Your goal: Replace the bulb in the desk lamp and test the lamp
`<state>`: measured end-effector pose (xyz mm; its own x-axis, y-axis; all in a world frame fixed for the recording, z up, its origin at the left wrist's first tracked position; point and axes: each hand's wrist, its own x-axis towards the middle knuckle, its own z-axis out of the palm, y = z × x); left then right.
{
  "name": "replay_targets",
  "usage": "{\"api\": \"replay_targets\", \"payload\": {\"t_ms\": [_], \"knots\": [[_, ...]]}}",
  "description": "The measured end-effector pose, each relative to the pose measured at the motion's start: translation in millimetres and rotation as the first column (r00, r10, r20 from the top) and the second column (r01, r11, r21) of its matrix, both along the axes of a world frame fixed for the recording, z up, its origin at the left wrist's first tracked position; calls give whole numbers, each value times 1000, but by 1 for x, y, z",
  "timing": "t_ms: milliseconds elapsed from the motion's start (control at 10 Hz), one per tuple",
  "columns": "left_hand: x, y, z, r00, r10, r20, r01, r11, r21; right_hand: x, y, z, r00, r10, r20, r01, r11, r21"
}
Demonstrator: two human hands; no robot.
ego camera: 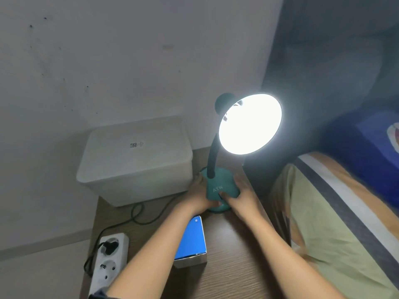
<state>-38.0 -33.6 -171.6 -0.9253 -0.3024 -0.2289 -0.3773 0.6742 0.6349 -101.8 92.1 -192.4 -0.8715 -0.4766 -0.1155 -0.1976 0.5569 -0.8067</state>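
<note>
Green desk lamp [222, 188] stands on the wooden table [233, 255], and its round shade [250, 124] glows very bright. Both hands hold the lamp's base. The left hand [199, 196] wraps the left side. The right hand [243, 194] wraps the right side. A blue box [191, 240] lies under the left arm. A black plug [110, 247] sits in the white power strip [108, 264]. A white bin [136, 160] stands behind.

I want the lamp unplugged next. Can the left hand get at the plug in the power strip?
Probably yes: the plug lies bare beside the left forearm, but the left hand must first release the lamp base.
</note>
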Motion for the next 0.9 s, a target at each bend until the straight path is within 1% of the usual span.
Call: {"api": "replay_targets", "payload": {"t_ms": [100, 200, 300, 400, 500, 700, 800, 900], "knots": [[-2, -1, -6, 999, 44, 22, -44, 999, 10, 1, -2, -5, 992, -110, 68, 116, 990, -84], [-1, -4, -9, 998, 23, 54, -25, 999, 28, 0, -6, -8, 986, -148, 79, 157, 980, -126], [-3, -10, -17, 997, 0, 76, -2, 999, 35, -1, -9, -7, 987, -152, 56, 159, 976, -146], [-2, -12, -21, 996, 33, 87, -35, 999, 23, -2, -6, -9, 991, -126, 51, 132, 978, -159], [-3, -11, -19, 997, 34, 73, -36, 999, 23, -2, -6, -11, 994, -104, 42, 108, 985, -137], [-5, -7, -6, 993, 52, 104, -56, 998, 33, -5, -8, 2, 999, -31, 13, 31, 1000, 1], [0, 1, 6, 991, 39, 128, -42, 999, 18, -2, 0, 12, 1000, -16, 7, 16, 1000, 16], [9, 12, 15, 988, 43, 146, -46, 999, 21, 6, 17, 12, 999, 21, 50, -23, 999, 46]]}}
